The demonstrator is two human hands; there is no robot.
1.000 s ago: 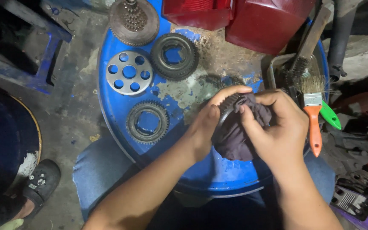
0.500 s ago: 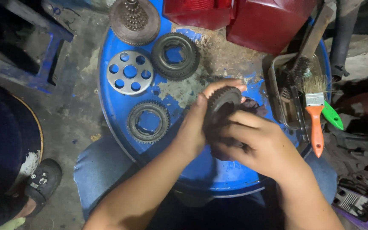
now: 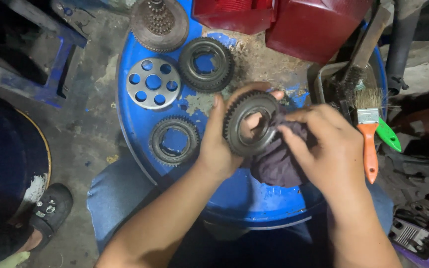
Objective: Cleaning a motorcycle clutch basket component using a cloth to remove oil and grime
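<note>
My left hand [image 3: 219,144] grips a dark toothed gear ring [image 3: 234,130] and holds it upright over the blue drum lid [image 3: 244,198]. My right hand [image 3: 331,149] presses a dark purple rag [image 3: 276,164] against the gear's right side. On the lid to the left lie another gear ring [image 3: 174,140], a silver disc with round holes [image 3: 153,83] and a third gear ring [image 3: 206,64]. A large gear with a toothed hub [image 3: 159,22] sits at the lid's far edge.
Two red containers [image 3: 294,20] stand at the back of the lid. A metal tray [image 3: 326,82] at right holds a wire brush [image 3: 356,64]; an orange-handled paintbrush [image 3: 368,134] and a green handle [image 3: 388,136] lie beside it. A black shoe [image 3: 48,211] is at lower left.
The gear was wrapped in the rag between both hands; now it is uncovered and turned upright in my left hand, with the rag moved to its right side.
</note>
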